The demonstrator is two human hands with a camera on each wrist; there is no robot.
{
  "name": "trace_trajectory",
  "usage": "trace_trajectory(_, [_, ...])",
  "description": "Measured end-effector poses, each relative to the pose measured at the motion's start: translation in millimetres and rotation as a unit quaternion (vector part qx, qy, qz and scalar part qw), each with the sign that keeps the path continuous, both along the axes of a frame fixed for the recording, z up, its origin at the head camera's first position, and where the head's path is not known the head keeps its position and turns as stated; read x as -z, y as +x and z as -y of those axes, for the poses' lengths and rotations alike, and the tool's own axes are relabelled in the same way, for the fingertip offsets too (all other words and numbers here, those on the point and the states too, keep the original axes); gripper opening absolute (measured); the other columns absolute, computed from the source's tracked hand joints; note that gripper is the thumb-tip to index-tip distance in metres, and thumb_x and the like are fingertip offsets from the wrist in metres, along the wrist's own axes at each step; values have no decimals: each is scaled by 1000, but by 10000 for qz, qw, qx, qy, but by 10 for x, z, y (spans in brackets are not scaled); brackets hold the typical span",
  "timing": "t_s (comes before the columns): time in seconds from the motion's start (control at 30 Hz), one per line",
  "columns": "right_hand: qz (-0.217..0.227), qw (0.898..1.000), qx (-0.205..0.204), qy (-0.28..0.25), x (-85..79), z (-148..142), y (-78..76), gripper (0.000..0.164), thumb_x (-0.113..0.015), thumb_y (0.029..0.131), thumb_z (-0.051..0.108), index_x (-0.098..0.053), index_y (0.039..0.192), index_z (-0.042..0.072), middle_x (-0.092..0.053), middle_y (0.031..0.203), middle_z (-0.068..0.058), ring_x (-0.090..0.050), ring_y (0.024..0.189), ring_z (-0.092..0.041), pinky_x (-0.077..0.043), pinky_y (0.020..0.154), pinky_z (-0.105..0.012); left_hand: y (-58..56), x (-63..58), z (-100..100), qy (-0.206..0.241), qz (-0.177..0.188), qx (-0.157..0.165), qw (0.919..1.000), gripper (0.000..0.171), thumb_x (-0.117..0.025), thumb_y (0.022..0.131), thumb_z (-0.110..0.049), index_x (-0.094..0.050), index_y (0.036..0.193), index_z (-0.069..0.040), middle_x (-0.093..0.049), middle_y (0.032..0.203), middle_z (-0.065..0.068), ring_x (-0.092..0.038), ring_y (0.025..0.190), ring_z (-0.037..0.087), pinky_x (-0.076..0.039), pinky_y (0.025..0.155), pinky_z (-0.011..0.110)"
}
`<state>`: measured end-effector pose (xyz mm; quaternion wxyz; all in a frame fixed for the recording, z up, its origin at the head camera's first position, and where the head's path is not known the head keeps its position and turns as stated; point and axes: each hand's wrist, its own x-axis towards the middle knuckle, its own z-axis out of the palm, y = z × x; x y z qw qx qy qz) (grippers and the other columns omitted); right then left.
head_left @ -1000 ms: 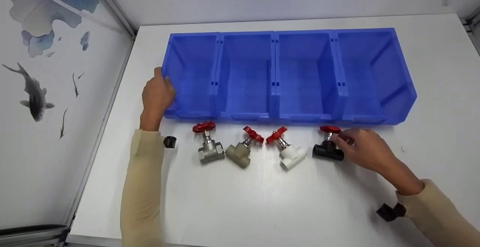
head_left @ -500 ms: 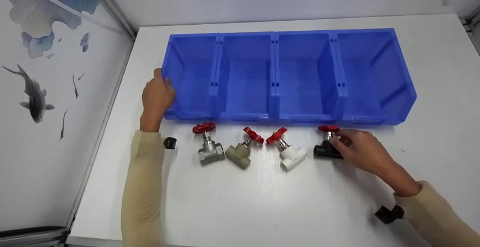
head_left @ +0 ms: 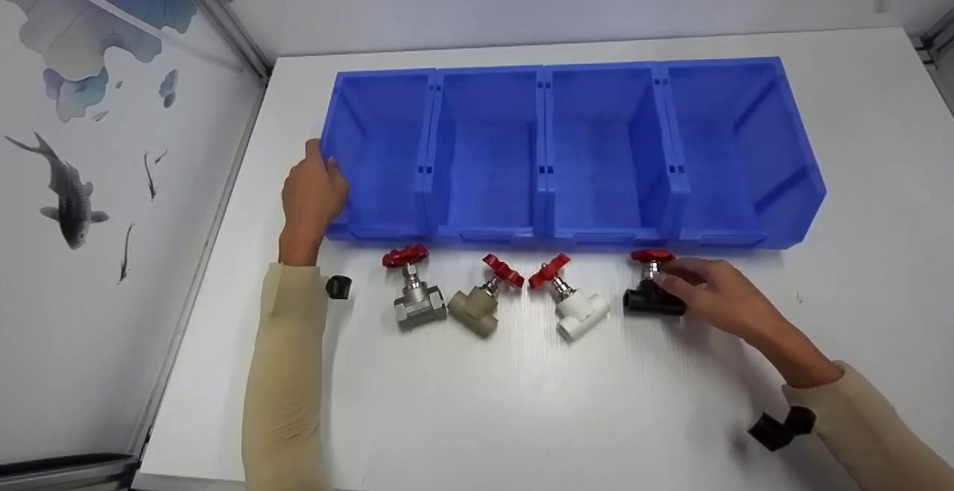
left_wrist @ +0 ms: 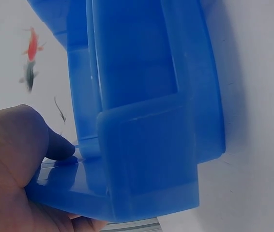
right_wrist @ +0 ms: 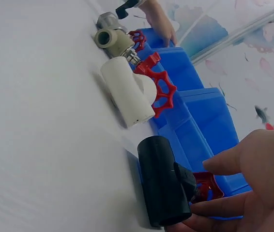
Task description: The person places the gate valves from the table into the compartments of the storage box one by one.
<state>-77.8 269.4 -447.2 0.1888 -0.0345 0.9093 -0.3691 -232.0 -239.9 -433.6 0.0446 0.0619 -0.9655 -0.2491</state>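
Note:
At the left end of a joined row of blue storage bins, my left hand (head_left: pixel 313 189) pinches the side wall of the leftmost bin (left_wrist: pixel 146 159), thumb inside and fingers outside. My right hand (head_left: pixel 723 293) holds the black stop valve (head_left: pixel 642 302) by its neck, just under the red handwheel. In the right wrist view the thumb (right_wrist: pixel 224 162) and fingers lie on opposite sides of that neck, and the black body (right_wrist: pixel 161 183) is close over the table. Left of it lie a white valve (head_left: pixel 581 312), an olive-brown valve (head_left: pixel 477 311) and a silver metal valve (head_left: pixel 419 305), all red-wheeled.
The blue bins stand behind the valves, their low fronts (head_left: pixel 604 238) facing me. White table (head_left: pixel 477 409) extends in front. A printed panel wall (head_left: pixel 112 178) rises at the left, another at the back. Black mounts (head_left: pixel 779 428) sit at both wrists.
The black valve has turned slightly under my right hand, its wheel shifting a little left. My left hand stays on the bin wall; the other valves have not moved.

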Motion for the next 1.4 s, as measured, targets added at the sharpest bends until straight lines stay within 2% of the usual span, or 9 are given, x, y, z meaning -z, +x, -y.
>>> trace_trajectory(0.1, [503,9972,233,-494,-4,-25,-15,48,-52,103,35,-60,132,-2,-63,124,-19,-60,106,-31,-48,89,-45,0,7,4,32,-68,49,10000,45,-36,105,-16,-38,143,8,-61,121,36,-63,107,51,-49,86,60])
trace_trajectory(0.2, [949,9889,442,-1053,2,-43,-30,45,-50,104,27,-56,134,-5,-62,122,-15,-60,97,-18,-51,82,-33,4,7,4,62,-122,70,9999,45,-36,104,-16,-39,142,8,-61,120,36,-63,106,51,-50,85,61])
trace_trajectory(0.33, [1213,9797,555,-1497,26,-48,-44,43,-47,103,20,-54,134,-9,-61,118,-9,-59,97,-11,-51,84,-29,8,5,3,55,-117,39,9999,45,-37,104,-16,-39,142,8,-61,121,36,-62,108,51,-49,87,61])
trace_trajectory(0.5, [1388,9728,669,-1729,56,-17,-41,43,-45,103,18,-51,134,-10,-57,107,-2,-55,92,-9,-48,80,-27,5,7,5,29,-60,-16,10000,45,-36,105,-17,-38,143,7,-59,125,36,-61,110,51,-49,89,60])
trace_trajectory(0.63, [1510,9669,803,-1893,80,28,-34,43,-46,103,20,-49,134,-10,-54,107,-1,-51,90,-10,-46,77,-27,0,13,4,25,-33,-33,10000,45,-36,105,-17,-38,143,8,-59,126,36,-61,111,50,-48,90,60])
trace_trajectory(0.87, [1444,9676,928,-1853,116,96,-38,41,-47,104,24,-53,129,-7,-51,112,-1,-46,99,-13,-42,82,-26,-5,15,0,29,-10,-41,10000,46,-36,105,-17,-37,144,7,-58,127,36,-60,112,50,-48,91,60])
trace_trajectory(1.13, [1628,9613,1096,-1935,106,139,-19,40,-53,101,27,-53,127,-3,-53,109,1,-47,100,-13,-39,86,-27,9,17,-2,5,-101,-30,9999,45,-37,104,-17,-39,142,7,-60,123,36,-62,108,51,-49,87,60])
trace_trajectory(1.4, [1632,9584,1150,-2039,100,156,-22,42,-52,102,24,-50,130,-7,-55,109,0,-49,98,-13,-40,85,-27,8,19,-2,5,-165,-22,9999,45,-37,104,-16,-39,142,8,-59,124,36,-61,110,51,-49,88,61])
